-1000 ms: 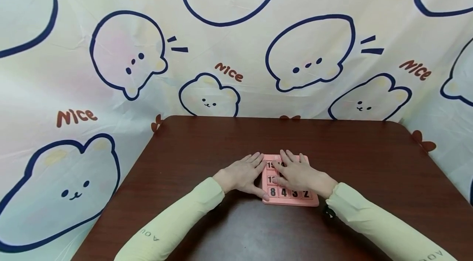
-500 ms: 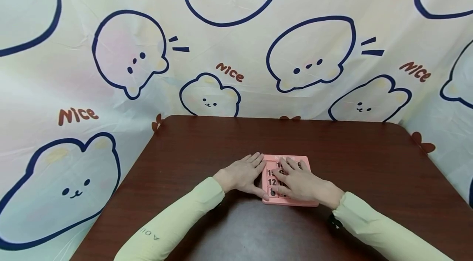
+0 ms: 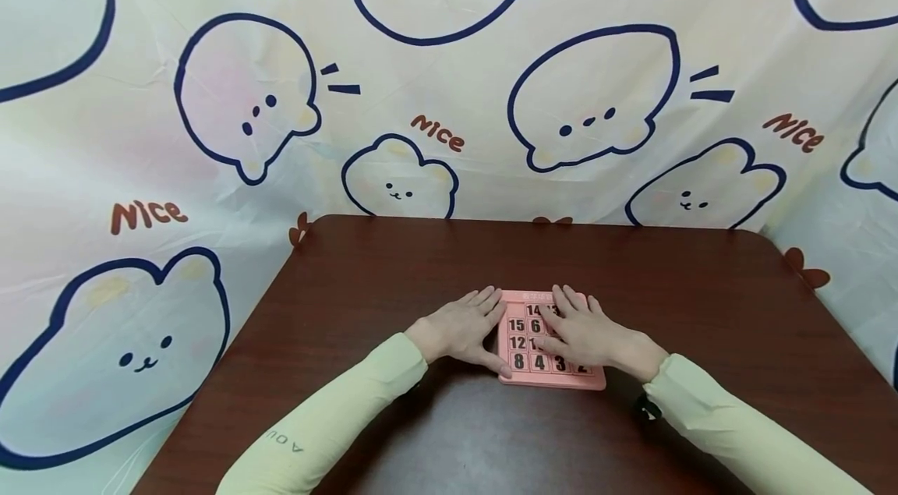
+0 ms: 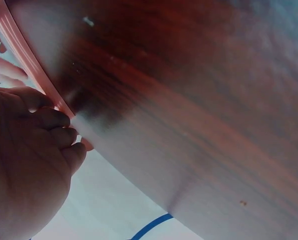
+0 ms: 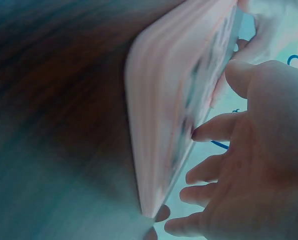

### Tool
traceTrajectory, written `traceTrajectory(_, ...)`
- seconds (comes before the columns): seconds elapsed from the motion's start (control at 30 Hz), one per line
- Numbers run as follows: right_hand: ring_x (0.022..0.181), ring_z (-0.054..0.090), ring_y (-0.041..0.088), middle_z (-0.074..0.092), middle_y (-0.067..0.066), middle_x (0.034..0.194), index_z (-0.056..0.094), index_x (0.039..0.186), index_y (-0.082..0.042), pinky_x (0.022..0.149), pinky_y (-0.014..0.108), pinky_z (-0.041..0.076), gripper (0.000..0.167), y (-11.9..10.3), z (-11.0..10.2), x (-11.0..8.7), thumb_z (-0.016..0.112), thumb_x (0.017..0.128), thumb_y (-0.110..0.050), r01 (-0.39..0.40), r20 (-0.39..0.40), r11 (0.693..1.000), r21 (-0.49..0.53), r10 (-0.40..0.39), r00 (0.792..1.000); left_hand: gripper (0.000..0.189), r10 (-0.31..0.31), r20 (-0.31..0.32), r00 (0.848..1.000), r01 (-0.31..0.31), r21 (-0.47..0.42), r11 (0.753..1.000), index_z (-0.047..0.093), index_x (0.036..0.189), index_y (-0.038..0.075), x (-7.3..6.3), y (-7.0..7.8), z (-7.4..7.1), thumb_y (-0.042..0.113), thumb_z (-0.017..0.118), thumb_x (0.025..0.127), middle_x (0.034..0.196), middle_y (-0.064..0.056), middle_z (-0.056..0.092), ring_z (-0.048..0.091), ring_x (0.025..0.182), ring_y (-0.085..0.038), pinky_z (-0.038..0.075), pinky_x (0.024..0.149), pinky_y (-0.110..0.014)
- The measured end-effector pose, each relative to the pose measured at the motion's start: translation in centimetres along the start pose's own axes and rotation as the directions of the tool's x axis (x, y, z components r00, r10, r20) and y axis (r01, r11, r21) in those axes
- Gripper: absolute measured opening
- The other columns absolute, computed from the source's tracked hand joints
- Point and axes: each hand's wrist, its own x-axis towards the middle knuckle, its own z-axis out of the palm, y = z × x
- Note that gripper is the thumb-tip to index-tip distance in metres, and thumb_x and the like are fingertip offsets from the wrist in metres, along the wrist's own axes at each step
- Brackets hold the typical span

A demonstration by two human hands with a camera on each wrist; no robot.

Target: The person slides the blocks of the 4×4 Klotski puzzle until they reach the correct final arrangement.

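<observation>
A pink number sliding puzzle (image 3: 547, 380) lies flat on the table in the head view. Its top-left slot has no tile; the 15 tile (image 3: 516, 326) sits just below that. My left hand (image 3: 464, 330) rests along the puzzle's left side, fingers by the top corner and thumb at the lower corner. Over the right-hand columns, my right hand (image 3: 585, 335) is spread and covers several tiles. In the right wrist view its index fingertip (image 5: 196, 134) reaches the tile face; contact is hard to tell. The left wrist view shows the pink edge (image 4: 36, 65) beside my fingers.
The dark brown table (image 3: 393, 269) extends around the puzzle on every side. Behind it hangs a pale cloth (image 3: 477, 74) printed with cartoon outlines. Light green sleeves (image 3: 337, 417) cover both forearms, and a black item (image 3: 647, 407) shows at the right wrist.
The 15 tile has slid down from the top-left slot into the second row. My right hand has moved toward the near side, then back up and rightward. The left hand has stayed put.
</observation>
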Motion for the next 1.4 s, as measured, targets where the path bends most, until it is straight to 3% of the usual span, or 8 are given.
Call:
traceTrajectory(0.3,0.15,0.011,0.046,0.016,0.025,0.162,0.043,0.149,-0.009,0.113,0.073,0.016,0.067,-0.4,0.0,0.2,0.044,0.1,-0.055,0.024,-0.027,1.0,0.007,-0.023,0.999,0.12,0.015,-0.006,1.0,-0.015,0.005,1.0,0.023,0.157,0.01,0.0,-0.1,0.0,0.092,0.042,0.072,0.165,-0.012,0.015,0.01,0.154,-0.024,0.014,0.126,-0.036)
traceTrajectory(0.63,0.151,0.012,0.043,0.016,0.024,0.162,0.037,0.152,-0.013,0.115,0.07,0.018,0.069,-1.8,0.2,1.6,0.042,0.1,-0.057,0.048,0.015,0.998,-0.031,-0.048,0.999,0.12,0.011,0.0,1.0,-0.011,-0.002,1.0,0.022,0.157,0.011,0.0,-0.2,-0.1,0.092,0.042,0.072,0.166,-0.01,0.014,0.01,0.154,-0.023,0.014,0.126,-0.036)
traceTrajectory(0.83,0.152,0.009,0.042,0.014,0.022,0.163,0.035,0.154,-0.018,0.114,0.071,0.018,0.067,-2.1,0.1,1.9,0.043,0.1,-0.056,0.046,0.039,0.999,0.009,-0.046,0.998,0.119,0.01,-0.007,1.0,-0.01,-0.003,1.0,0.023,0.157,0.011,0.0,-0.1,-0.1,0.091,0.043,0.072,0.165,-0.01,0.015,0.01,0.154,-0.023,0.014,0.126,-0.036)
traceTrajectory(1.1,0.15,0.01,0.047,0.013,0.027,0.162,0.035,0.153,-0.012,0.111,0.075,0.014,0.069,-0.2,-0.5,0.5,0.045,0.1,-0.054,0.012,-0.019,0.998,0.06,-0.011,1.0,0.119,0.012,-0.014,1.0,-0.012,-0.01,1.0,0.022,0.157,0.01,-0.1,0.0,-0.1,0.091,0.045,0.072,0.165,-0.012,0.015,0.01,0.154,-0.023,0.014,0.126,-0.036)
traceTrajectory(1.4,0.148,0.014,0.05,0.018,0.029,0.16,0.038,0.152,-0.012,0.108,0.077,0.018,0.07,2.8,-0.1,-1.5,0.047,0.098,-0.055,-0.03,-0.056,0.999,0.03,0.032,0.998,0.121,0.005,-0.013,1.0,-0.006,-0.026,1.0,0.021,0.157,0.01,0.0,0.0,0.0,0.091,0.046,0.071,0.166,-0.012,0.013,0.008,0.155,-0.023,0.013,0.126,-0.035)
